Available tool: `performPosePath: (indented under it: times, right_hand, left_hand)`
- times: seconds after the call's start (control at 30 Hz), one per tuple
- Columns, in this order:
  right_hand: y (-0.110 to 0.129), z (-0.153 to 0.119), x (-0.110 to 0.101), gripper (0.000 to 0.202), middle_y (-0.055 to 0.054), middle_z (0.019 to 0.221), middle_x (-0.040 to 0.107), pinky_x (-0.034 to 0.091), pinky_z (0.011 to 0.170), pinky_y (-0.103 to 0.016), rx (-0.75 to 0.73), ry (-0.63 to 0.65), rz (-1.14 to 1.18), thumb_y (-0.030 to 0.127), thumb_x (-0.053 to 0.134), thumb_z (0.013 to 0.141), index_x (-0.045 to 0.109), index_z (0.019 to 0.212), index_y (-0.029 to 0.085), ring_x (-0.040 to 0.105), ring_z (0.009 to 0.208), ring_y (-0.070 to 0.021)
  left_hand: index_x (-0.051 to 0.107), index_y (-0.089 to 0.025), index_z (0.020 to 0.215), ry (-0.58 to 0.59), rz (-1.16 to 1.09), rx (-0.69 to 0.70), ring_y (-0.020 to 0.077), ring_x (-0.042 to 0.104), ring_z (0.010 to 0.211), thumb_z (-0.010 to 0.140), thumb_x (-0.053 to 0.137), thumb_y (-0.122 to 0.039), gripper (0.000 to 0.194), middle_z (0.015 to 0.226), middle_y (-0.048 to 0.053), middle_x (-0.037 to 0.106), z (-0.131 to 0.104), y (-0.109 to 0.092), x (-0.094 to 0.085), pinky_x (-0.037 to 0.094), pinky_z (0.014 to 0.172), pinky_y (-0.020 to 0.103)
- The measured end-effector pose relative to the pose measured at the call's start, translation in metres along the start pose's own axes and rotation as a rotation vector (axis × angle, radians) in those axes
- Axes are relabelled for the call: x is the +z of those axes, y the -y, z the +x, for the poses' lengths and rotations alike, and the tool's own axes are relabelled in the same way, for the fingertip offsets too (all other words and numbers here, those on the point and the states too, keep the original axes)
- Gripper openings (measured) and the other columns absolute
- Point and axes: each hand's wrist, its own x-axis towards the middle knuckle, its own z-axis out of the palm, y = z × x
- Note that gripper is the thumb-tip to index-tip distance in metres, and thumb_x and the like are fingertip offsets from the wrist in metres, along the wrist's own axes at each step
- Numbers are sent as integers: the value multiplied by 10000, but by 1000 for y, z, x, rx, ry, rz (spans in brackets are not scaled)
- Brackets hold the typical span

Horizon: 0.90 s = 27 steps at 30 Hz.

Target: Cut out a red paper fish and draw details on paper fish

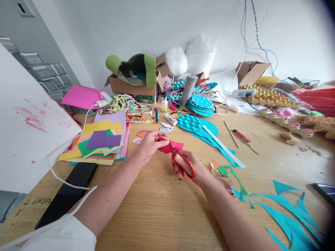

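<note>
Hands (187, 164) pinch crinkled-edged, thin red paper (178, 145) and grip glossy, loop-handled scissors (192, 171).

No text can be read for certain: the black handwriting (38, 201) on the wooden table (157, 216), nearer the person than the left hand (152, 143) and further left, and the small print on the white bottle (171, 119) just beyond that hand are both unclear.

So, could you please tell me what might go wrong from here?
The scissors are cutting into the red paper close to the left hand, so a slip might nick a finger. The white cable loops beside the left forearm and could snag if that arm moves.
</note>
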Motion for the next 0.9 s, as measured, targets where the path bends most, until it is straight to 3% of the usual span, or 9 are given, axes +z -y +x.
performPosePath:
  times: [0.27, 0.43, 0.9]
  right_hand:
    - [-1, 1, 0, 507, 1, 583, 563, 367, 376, -202, -84, 10, 57, 640, 545, 834, 520, 676, 160, 492, 383, -74]
    - [-2, 2, -1, 509, 1, 574, 564, 353, 371, -201, -83, 16, 82, 633, 522, 855, 525, 673, 157, 485, 373, -72]
    - [-2, 1, -1, 514, 2, 577, 567, 356, 377, -212, -53, 30, 101, 664, 558, 811, 523, 716, 160, 483, 376, -80]
  left_hand:
    - [626, -131, 883, 0, -17, -58, 113, 610, 637, 590, 779, -147, 331, 767, 23, 669, 0, -2, -1, 439, 563, 218]
    - [644, -130, 798, 35, 49, -98, 95, 568, 572, 591, 762, -140, 239, 700, 20, 663, 1, 1, -2, 406, 535, 218]
    - [623, -123, 663, 133, 119, -116, 95, 527, 570, 584, 779, -305, 253, 636, 16, 617, -1, 1, -2, 398, 556, 241]
